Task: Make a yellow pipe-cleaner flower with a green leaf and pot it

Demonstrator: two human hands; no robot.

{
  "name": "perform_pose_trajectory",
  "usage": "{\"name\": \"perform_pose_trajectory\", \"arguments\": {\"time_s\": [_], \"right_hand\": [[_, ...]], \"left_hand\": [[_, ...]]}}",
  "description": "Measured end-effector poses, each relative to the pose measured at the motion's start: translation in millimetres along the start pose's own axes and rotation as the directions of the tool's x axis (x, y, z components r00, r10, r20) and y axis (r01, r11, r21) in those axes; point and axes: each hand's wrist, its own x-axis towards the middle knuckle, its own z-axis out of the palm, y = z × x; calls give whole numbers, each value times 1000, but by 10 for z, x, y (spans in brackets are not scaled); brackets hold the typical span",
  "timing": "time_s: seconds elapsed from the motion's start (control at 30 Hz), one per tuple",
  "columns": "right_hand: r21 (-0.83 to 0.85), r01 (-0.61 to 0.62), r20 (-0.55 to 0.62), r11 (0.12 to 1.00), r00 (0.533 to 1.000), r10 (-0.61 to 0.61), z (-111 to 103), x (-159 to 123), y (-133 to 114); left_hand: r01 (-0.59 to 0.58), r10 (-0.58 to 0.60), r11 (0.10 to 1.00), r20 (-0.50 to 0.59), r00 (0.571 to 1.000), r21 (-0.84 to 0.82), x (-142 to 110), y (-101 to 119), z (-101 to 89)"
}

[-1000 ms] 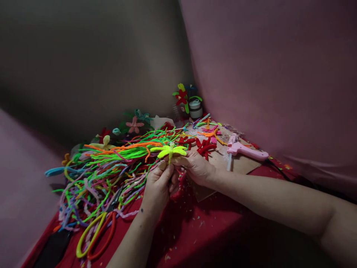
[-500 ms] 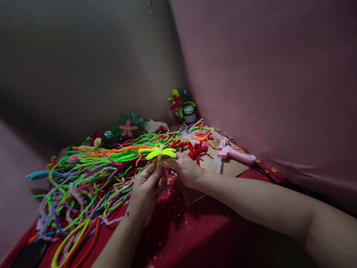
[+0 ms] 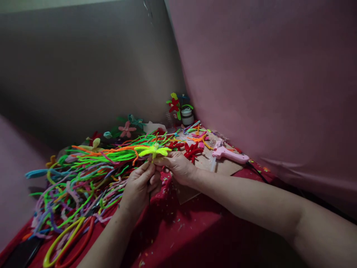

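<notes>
A bright yellow pipe-cleaner flower [image 3: 155, 149] with spread petals is held up between both hands. My left hand [image 3: 141, 182] is closed around its lower end, where a thin dark stem seems to show below the fingers. My right hand [image 3: 178, 166] pinches the flower just under its petals from the right side. The fingertips of both hands nearly meet beneath the bloom, and they hide part of its base. Behind the right hand lie red pipe-cleaner flowers [image 3: 193, 152].
A large heap of coloured pipe cleaners [image 3: 92, 167] covers the left. Scissors [image 3: 74, 238] with yellow and red handles lie in front. A pink glue gun [image 3: 230, 153] rests on cardboard [image 3: 227, 168], its cord trailing right. Finished flowers [image 3: 173, 105] and a lidded jar [image 3: 187, 116] stand behind.
The view has shifted slightly, so the scene sits a little further left. Both hands keep their hold on the yellow flower, with little change in grip.
</notes>
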Motion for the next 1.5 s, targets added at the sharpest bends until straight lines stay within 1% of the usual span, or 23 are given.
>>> {"name": "perform_pose_trajectory", "arguments": {"time_s": [0.2, 0.33, 0.43, 0.6, 0.7, 0.77, 0.8, 0.87, 0.93, 0.97, 1.0, 1.07, 1.13, 1.17, 1.2, 1.23, 1.3, 1.37, 1.4, 1.43, 1.5], "right_hand": [[-19, 10, 11, 1000, 1000, -10, -30, 5, 27], [-35, 38, 44, 999, 998, -36, -63, 13, 62], [-18, 18, 61, 1000, 998, -17, -75, 19, 78], [46, -17, 104, 999, 995, 12, -46, -6, 49], [69, -12, 166, 998, 986, 0, -9, -46, 2], [40, -10, 202, 999, 979, 2, 7, -64, -23], [20, -8, 204, 1000, 979, 3, 7, -65, -28], [-2, 6, 172, 1000, 985, -5, -10, -48, -19], [-3, 34, 120, 999, 992, -33, -43, -16, 10], [-1, 45, 81, 999, 996, -45, -60, 0, 27], [-7, 49, 40, 999, 998, -49, -73, 14, 44], [-42, 37, -43, 998, 998, -39, -76, 25, 70], [-66, 19, -114, 998, 993, -26, -47, 15, 84], [-69, 15, -138, 998, 990, -25, -24, 6, 88], [-63, 14, -154, 998, 988, -23, 2, -2, 93], [-53, 13, -163, 999, 986, -22, 28, -7, 98], [-34, 14, -131, 999, 991, -18, 73, 1, 108], [-33, 13, -40, 999, 999, -14, 110, 38, 110], [-44, 11, 14, 999, 1000, -10, 128, 66, 105], [-66, 14, 62, 998, 998, -10, 146, 98, 95], [-133, 40, 114, 990, 993, -25, 187, 166, 64]], "left_hand": [[-17, 17, 1000, 29, 999, -15, -1, 10, -4], [-19, 19, 999, 21, 1000, -35, -16, 36, 27], [-29, 31, 999, 32, 999, -33, -18, 39, 34], [-58, 66, 994, 89, 994, -89, -17, 29, 5], [-44, 63, 989, 138, 988, -140, -24, 24, -23], [-21, 52, 983, 171, 984, -181, -24, 16, -41], [-8, 45, 981, 183, 982, -195, -21, 12, -47], [9, 30, 981, 194, 981, -195, -13, 9, -44], [4, 20, 991, 169, 985, -136, -8, 17, -20], [-16, 26, 997, 140, 990, -69, -8, 22, -2], [-49, 46, 999, 98, 994, 24, -9, 25, 18], [-142, 150, 959, -16, 989, 245, -14, 20, 49], [-226, 298, 879, -114, 948, 420, -14, -3, 60], [-254, 356, 849, -145, 923, 463, -11, -16, 57], [-270, 385, 838, -165, 908, 474, -7, -25, 49], [-266, 381, 847, -178, 907, 460, -4, -26, 37], [-218, 301, 907, -192, 934, 361, 0, 1, 10], [-150, 186, 969, -176, 967, 198, -4, 67, -18], [-127, 145, 985, -157, 977, 116, -9, 110, -33], [-116, 120, 992, -134, 984, 42, -16, 155, -50], [-99, 93, 993, -88, 992, -68, -34, 236, -96]]}}
